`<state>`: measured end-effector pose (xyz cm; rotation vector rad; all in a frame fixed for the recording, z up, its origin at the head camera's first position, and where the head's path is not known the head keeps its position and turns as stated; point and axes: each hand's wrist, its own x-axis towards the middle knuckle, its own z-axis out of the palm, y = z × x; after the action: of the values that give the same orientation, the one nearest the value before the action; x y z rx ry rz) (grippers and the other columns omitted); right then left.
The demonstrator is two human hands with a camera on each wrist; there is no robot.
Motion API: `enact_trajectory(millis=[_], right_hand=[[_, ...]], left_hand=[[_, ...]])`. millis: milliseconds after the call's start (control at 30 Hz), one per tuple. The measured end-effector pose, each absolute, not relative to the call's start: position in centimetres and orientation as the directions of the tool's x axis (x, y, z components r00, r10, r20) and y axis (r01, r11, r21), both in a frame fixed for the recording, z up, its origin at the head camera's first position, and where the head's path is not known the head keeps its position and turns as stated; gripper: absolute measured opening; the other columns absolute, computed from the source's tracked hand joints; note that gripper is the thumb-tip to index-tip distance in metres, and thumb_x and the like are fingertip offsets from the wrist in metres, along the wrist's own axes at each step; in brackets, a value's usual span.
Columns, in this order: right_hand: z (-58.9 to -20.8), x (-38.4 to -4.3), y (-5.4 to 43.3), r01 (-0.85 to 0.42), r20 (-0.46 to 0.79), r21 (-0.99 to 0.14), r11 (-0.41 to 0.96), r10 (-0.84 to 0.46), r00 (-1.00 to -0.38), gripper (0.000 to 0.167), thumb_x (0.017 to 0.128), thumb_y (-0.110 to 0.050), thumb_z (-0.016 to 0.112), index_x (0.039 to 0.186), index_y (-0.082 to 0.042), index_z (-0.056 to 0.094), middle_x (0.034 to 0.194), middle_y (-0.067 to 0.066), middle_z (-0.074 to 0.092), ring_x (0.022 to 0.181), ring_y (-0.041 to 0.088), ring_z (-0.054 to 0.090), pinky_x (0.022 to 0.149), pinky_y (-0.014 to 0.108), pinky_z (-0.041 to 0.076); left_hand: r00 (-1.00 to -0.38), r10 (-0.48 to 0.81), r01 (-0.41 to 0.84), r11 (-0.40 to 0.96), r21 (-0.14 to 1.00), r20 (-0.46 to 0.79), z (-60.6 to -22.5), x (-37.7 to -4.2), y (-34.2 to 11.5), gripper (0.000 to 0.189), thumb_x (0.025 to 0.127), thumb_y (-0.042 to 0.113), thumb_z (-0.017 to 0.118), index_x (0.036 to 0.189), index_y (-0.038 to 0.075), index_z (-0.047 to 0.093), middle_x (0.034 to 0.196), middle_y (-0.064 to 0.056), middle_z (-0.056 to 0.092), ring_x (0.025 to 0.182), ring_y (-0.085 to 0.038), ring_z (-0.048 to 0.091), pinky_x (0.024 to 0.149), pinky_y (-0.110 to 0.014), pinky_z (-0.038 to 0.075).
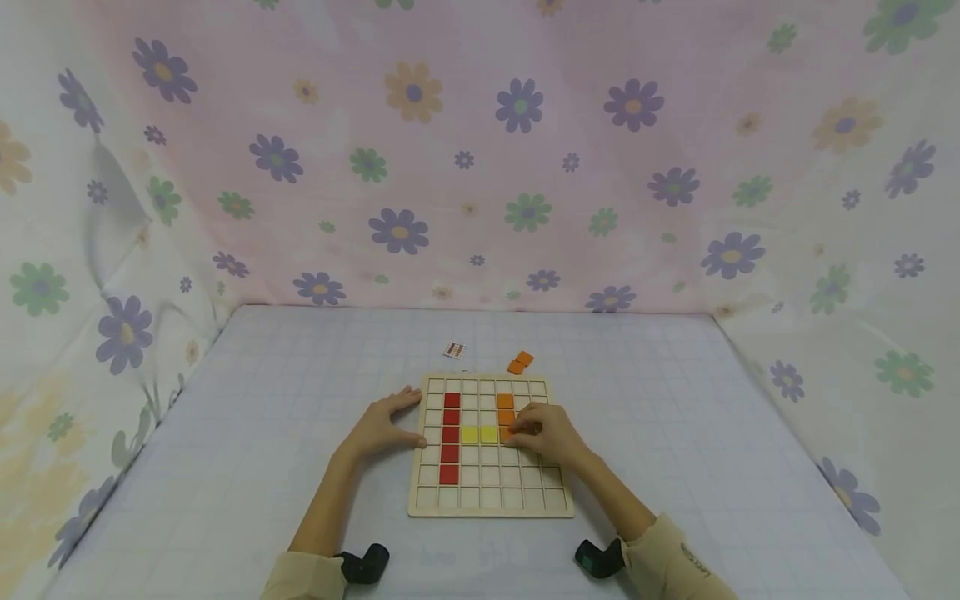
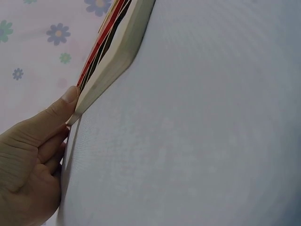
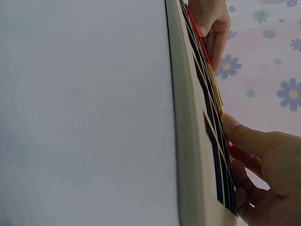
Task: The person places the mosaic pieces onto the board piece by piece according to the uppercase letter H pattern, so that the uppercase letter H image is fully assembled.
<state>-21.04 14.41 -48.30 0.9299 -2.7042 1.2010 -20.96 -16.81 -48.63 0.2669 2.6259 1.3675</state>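
A light wooden grid board (image 1: 491, 512) lies on the table, holding a column of several red tiles (image 1: 450, 454). Two yellow tiles (image 1: 479, 435) run rightward from that column to a column of orange tiles (image 1: 506, 402). Along the board's left edge rests my left hand (image 1: 378, 429), thumb and fingers spread against the rim; the left wrist view has its thumb (image 2: 59, 109) touching the edge. My right hand (image 1: 551, 433) pinches at the lowest orange tile (image 1: 505, 433), beside the yellow ones. Its fingers partly hide that tile and the cells to the right.
Beyond the board's far edge lie two loose orange tiles (image 1: 521, 362) and a small patterned card (image 1: 454, 350). A pale cloth (image 1: 262, 375) covers the table. Flowered curtains (image 1: 480, 167) stand behind and at both sides. Black devices (image 1: 366, 564) sit at both wrists.
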Motion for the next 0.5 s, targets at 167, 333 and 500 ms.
enact_trajectory(millis=[167,333,500], right_hand=[[-48.3,-20.9,14.6,-0.518,0.241,-0.682,0.517,-0.509,-0.826,0.015,0.076,-0.020,0.078,0.084,-0.007,0.076,0.088,0.001,0.068,0.084,0.017,0.062,0.072,0.025,0.053],[-48.0,-21.5,15.7,-0.492,0.176,-0.738,0.462,-0.572,-0.801,0.016,0.082,-0.014,0.073,0.095,-0.005,0.074,0.096,0.005,0.070,0.091,0.018,0.062,0.078,0.026,0.053],[-47.2,-23.5,16.9,-0.459,0.189,-0.773,0.439,-0.532,-0.826,0.021,0.085,-0.011,0.069,0.101,0.002,0.070,0.094,0.012,0.070,0.079,0.015,0.062,0.068,0.023,0.053]], left_hand=[[-0.970,0.232,0.072,0.562,0.824,-0.073,-48.6,-20.9,-16.7,0.085,0.061,0.028,0.088,0.134,0.007,0.052,0.145,-0.011,0.042,0.140,-0.030,0.026,0.113,-0.052,0.019],[-0.972,0.221,0.063,0.570,0.819,-0.080,-48.4,-20.8,-16.6,0.085,0.061,0.028,0.088,0.135,0.007,0.052,0.145,-0.010,0.042,0.140,-0.029,0.027,0.113,-0.051,0.020],[-0.973,0.221,0.071,0.568,0.820,-0.069,-48.4,-20.8,-16.7,0.085,0.060,0.028,0.088,0.134,0.007,0.053,0.145,-0.010,0.043,0.140,-0.029,0.027,0.114,-0.051,0.019]])
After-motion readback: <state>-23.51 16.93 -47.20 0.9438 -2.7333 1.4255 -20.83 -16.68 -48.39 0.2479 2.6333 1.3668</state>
